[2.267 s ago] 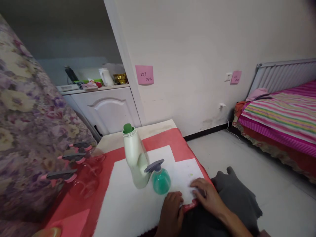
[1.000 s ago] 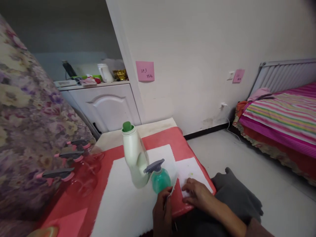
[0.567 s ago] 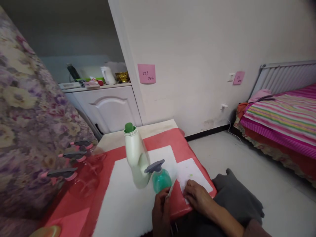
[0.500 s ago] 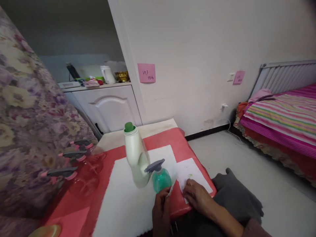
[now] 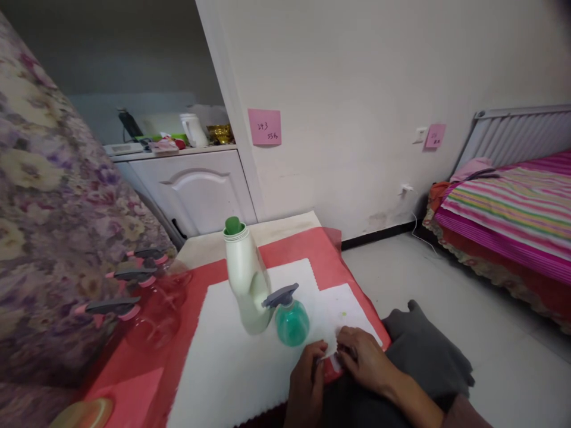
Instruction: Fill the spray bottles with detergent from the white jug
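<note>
A white cloth with a jagged edge (image 5: 232, 362) lies over a red-covered table (image 5: 297, 246). My left hand (image 5: 307, 377) pinches the cloth's near right edge. Close beside it, my right hand (image 5: 362, 356) has its fingers closed at the same edge, over a smaller white sheet (image 5: 352, 303). A round spray bottle with green liquid (image 5: 292, 324) stands upright on the cloth, just beyond my left hand. Behind and left of it stands a pale green jug (image 5: 244, 276) with a green piece in its open neck.
Several clear pink spray bottles (image 5: 154, 315) stand at the left by a floral curtain (image 5: 57, 196). A round lid-like object (image 5: 84, 414) is at the lower left. Dark grey fabric (image 5: 423, 342) hangs right of the table; a bed (image 5: 513, 202) stands farther right.
My left hand has moved right with the cloth's edge, near my right hand. The cloth now covers part of the red gap. My right hand has shifted slightly right.
</note>
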The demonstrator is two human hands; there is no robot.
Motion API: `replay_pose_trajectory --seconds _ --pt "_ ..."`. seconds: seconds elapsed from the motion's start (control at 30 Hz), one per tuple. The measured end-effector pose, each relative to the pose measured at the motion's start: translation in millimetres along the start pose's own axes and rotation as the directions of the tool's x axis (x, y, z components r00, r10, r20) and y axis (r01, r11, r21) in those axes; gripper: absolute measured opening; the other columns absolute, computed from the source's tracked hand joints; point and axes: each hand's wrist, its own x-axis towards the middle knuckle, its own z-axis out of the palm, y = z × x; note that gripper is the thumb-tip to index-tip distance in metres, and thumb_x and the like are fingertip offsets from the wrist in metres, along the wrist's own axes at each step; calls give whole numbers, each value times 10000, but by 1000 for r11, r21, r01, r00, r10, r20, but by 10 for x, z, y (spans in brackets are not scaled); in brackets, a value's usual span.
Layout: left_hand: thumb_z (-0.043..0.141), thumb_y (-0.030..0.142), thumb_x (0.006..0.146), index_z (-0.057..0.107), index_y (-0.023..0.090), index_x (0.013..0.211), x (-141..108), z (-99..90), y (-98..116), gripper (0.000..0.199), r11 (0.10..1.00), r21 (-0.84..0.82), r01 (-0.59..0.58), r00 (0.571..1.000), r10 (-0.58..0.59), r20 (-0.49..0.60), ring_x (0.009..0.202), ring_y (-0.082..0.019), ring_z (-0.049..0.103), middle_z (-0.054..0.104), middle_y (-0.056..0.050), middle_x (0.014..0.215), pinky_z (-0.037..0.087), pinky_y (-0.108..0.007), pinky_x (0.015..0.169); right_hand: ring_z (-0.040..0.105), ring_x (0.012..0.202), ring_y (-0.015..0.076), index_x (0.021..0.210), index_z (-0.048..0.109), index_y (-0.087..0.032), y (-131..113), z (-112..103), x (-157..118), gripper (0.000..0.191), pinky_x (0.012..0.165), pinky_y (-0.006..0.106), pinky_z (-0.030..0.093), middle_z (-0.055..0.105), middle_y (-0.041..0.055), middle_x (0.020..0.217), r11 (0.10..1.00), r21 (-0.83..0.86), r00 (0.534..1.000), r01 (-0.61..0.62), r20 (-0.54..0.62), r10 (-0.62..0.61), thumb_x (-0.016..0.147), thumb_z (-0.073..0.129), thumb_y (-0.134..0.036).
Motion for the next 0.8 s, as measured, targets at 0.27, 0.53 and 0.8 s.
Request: replay_pose_trajectory --seconds 0.27,0.53,0.8 --pt "475 99 862 581 212 1071 -70 95 -151 260 902 268 -338 938 301 172 1153 -223 606 664 -110 1181 538 -414 964 585 625 174 746 597 -195 214 -55 -183 235 603 265 429 629 15 669 964 187 939 -190 -251 234 898 464 -314" --pt "545 100 819 460 193 1311 -87 48 -184 508 721 433 -541 838 424 343 1315 -292 472 550 -154 1383 491 -507 1020 647 784 215 928 658 -196 362 -24 -231 205 738 318 494 692 58 873 950 214 907 -225 -311 285 887 473 -275" --pt "430 59 863 594 207 1089 -30 86 -160 316 794 417 -443 896 381 227 1144 -229 621 667 -118 1206 550 -406 948 571 898 232 914 677 -230 173 40 -349 261 793 354 470 606 64 909 991 71 973 -116 -194 128 839 464 -100"
